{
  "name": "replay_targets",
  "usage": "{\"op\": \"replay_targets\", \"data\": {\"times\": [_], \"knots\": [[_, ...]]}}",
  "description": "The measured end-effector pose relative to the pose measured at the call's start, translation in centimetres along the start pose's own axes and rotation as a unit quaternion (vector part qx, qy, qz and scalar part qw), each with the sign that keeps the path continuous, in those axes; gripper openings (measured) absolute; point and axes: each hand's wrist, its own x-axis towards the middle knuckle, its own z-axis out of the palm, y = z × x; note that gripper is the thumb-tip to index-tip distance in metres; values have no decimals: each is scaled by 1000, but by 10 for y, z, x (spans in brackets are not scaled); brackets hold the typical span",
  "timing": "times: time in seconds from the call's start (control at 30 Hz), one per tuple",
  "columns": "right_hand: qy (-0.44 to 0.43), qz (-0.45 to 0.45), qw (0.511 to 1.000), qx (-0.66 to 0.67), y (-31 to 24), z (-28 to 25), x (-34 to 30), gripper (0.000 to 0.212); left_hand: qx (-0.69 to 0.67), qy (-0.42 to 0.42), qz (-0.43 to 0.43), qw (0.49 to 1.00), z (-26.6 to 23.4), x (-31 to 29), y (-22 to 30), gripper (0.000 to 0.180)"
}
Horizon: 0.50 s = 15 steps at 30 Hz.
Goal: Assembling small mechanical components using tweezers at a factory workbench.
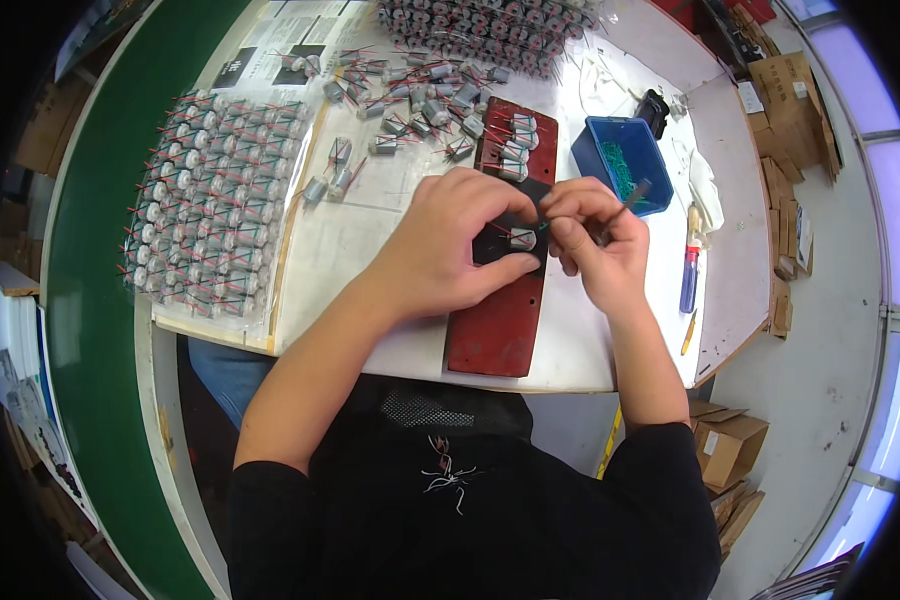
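Observation:
A small silver motor (521,239) with thin wires stands in a long red block (495,335) with a dark middle section. My left hand (460,240) curves around this motor, thumb on the near side and index finger on the far side, with a gap between the tips. Closed fingertips of my right hand (602,240) are just right of the motor, at what looks like a short green wire (544,226). A thin dark tool (634,194) sticks up from the right hand; its lower end is hidden. Several more motors (515,153) stand at the block's far end.
Loose motors (435,110) lie scattered beyond my left hand. Dense rows of motors (215,200) fill the left, and another stack (490,30) stands at the back. A blue bin (595,150) holds green wires; a screwdriver (690,275) lies near the right side wall (735,230).

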Motion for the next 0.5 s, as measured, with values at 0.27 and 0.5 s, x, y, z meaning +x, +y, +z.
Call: {"op": "replay_targets", "data": {"times": [0.27,0.5], "knots": [[-71,125,983,-112,-4,-17,7,8,114,-73,43,990,-2,-2,-13,20],[-48,159,977,-133,-6,-11,6,7,105,-65,44,991,0,-3,-14,17]]}}
